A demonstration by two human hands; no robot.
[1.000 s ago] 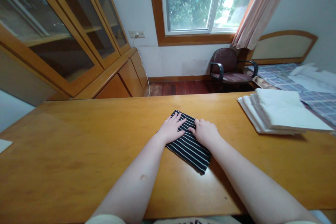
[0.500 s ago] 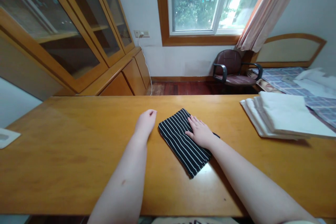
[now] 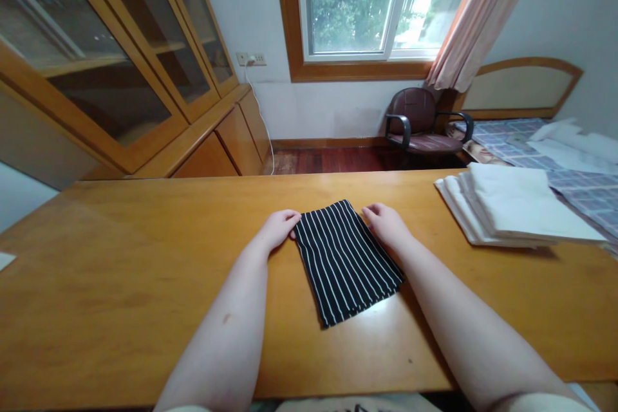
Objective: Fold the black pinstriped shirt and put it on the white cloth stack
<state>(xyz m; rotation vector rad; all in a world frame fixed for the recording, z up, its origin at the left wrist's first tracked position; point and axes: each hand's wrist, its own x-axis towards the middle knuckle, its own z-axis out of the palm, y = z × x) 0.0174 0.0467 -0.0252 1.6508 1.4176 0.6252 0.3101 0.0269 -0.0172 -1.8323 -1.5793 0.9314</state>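
Observation:
A folded black cloth with white stripes (image 3: pixel 345 264) lies flat on the wooden table (image 3: pixel 145 283), slightly slanted. At its far left corner, my left hand (image 3: pixel 280 228) pinches the fabric between thumb and fingers. My right hand (image 3: pixel 389 224) is at the far part of the right edge, its fingers curled in against the fabric. The right thumb is mostly hidden, so the grip there shows only in part. The cloth's near edge shows several layers.
A stack of folded white cloths (image 3: pixel 512 206) lies at the table's right. Beyond the table stand a maroon armchair (image 3: pixel 420 119) and a bed (image 3: pixel 555 148). A glass-door cabinet (image 3: pixel 145 64) is at the left. A white object (image 3: pixel 6 261) shows at the left edge.
The striped cloth has turned clockwise. My right hand has gone from lying flat on it to its right edge, fingers curled. My left hand has moved onto its far left corner.

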